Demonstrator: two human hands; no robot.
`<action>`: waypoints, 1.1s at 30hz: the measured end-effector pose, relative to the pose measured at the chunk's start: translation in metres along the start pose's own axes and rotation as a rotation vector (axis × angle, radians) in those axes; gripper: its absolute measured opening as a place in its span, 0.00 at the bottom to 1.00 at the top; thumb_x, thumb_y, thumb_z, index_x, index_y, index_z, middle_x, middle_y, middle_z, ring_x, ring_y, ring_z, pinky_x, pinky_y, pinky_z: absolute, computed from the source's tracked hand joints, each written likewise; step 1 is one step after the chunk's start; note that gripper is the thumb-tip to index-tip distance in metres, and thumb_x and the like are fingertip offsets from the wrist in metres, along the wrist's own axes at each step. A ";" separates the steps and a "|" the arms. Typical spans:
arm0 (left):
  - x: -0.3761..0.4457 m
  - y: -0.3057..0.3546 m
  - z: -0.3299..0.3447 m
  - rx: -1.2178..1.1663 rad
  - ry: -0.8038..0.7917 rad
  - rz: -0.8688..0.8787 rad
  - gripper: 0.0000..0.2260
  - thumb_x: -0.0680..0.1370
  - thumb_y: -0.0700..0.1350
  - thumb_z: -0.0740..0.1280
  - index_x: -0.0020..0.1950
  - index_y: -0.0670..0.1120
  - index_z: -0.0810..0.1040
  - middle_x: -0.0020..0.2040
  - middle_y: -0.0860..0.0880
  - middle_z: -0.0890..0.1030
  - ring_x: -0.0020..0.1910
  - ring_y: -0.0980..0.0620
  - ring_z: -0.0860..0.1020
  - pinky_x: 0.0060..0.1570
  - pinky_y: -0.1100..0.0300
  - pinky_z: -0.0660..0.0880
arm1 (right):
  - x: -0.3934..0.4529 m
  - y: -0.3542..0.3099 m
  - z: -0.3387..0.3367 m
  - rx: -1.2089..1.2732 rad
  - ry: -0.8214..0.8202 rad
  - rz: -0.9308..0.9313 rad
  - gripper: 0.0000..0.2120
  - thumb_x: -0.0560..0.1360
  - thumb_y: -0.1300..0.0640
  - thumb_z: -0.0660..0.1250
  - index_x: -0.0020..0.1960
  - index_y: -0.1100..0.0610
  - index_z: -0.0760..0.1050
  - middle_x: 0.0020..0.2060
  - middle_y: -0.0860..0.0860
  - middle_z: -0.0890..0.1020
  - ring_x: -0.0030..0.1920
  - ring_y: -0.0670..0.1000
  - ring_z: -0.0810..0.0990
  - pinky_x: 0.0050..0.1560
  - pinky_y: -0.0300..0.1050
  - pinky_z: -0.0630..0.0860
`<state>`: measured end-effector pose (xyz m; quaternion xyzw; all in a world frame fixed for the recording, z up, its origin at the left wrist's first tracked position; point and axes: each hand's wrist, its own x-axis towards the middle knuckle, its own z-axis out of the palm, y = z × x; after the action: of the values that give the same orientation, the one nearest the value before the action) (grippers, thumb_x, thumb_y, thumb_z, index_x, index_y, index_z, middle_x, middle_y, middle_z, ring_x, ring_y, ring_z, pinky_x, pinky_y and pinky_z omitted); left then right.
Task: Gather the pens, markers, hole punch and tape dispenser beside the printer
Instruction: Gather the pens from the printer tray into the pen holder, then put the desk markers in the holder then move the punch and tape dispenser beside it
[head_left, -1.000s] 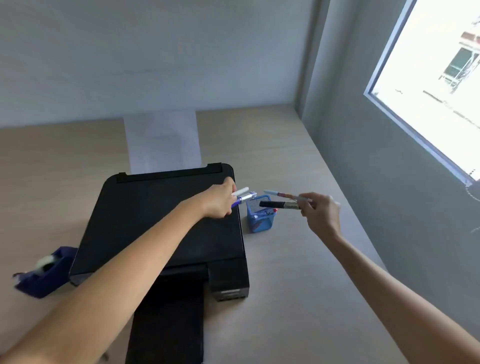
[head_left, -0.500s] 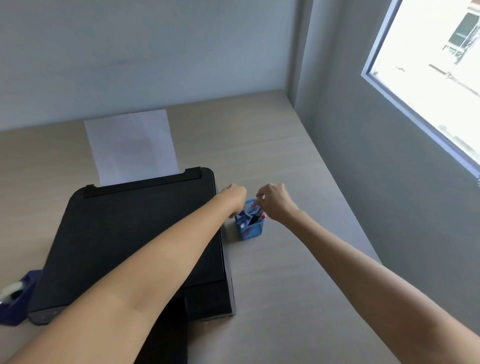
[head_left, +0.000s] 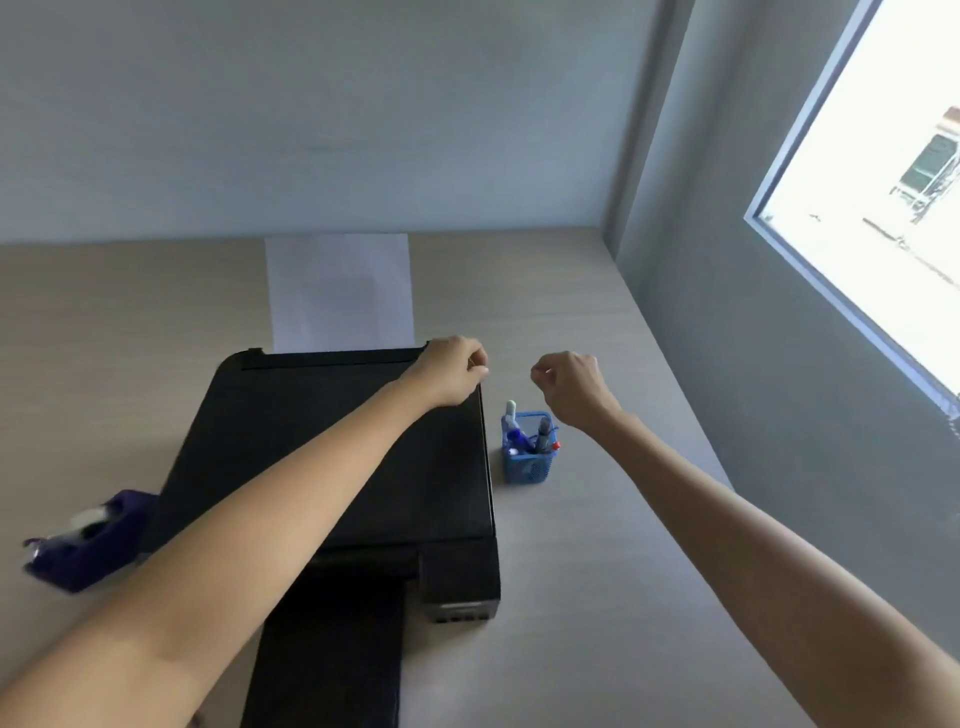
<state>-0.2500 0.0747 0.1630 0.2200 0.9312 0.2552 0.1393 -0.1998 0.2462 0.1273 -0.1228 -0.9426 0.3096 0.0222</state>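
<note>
I see both hands held above the desk (head_left: 597, 545) at mid-frame, a gap between them. My left hand (head_left: 451, 371) hovers over the printer's (head_left: 332, 447) upper right corner, fingers curled loosely in with nothing in them. My right hand (head_left: 571, 387) sits just right of it, also loosely curled and empty, above and slightly behind the blue cup (head_left: 529, 457). The cup stands upright on the desk just beside the printer's right edge, not touching it. The pens (head_left: 543, 432) and markers stand inside it, a white-capped one (head_left: 510, 413) poking out at the cup's left rim. The tape dispenser (head_left: 85, 540) lies at the lower left of the frame, near the printer's left side and blurred. A paper sheet (head_left: 340, 291) rises from the printer's back, at upper centre. A bright window (head_left: 893, 208) fills the upper right.
</note>
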 end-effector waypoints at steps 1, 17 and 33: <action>-0.015 -0.008 -0.014 -0.072 0.023 -0.017 0.11 0.80 0.44 0.63 0.58 0.41 0.78 0.53 0.45 0.82 0.48 0.48 0.83 0.46 0.58 0.78 | -0.004 -0.015 0.000 -0.002 0.001 -0.030 0.12 0.77 0.62 0.61 0.49 0.62 0.83 0.42 0.62 0.85 0.37 0.58 0.80 0.39 0.44 0.77; -0.323 -0.310 -0.085 -0.244 0.121 -0.595 0.06 0.76 0.38 0.62 0.44 0.40 0.78 0.42 0.41 0.82 0.36 0.48 0.80 0.33 0.64 0.71 | -0.144 -0.288 0.169 0.052 -0.283 -0.601 0.09 0.78 0.60 0.63 0.49 0.59 0.82 0.36 0.51 0.83 0.38 0.52 0.82 0.44 0.44 0.78; -0.393 -0.440 0.034 0.053 0.025 -0.749 0.12 0.80 0.43 0.59 0.61 0.38 0.71 0.62 0.38 0.74 0.59 0.39 0.75 0.55 0.48 0.73 | -0.228 -0.294 0.399 -0.435 -0.709 -0.187 0.12 0.77 0.66 0.56 0.59 0.65 0.71 0.54 0.61 0.79 0.50 0.61 0.80 0.43 0.50 0.74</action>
<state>-0.0468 -0.4404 -0.0433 -0.1353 0.9550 0.1653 0.2059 -0.0895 -0.2691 -0.0140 0.0756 -0.9423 0.1230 -0.3019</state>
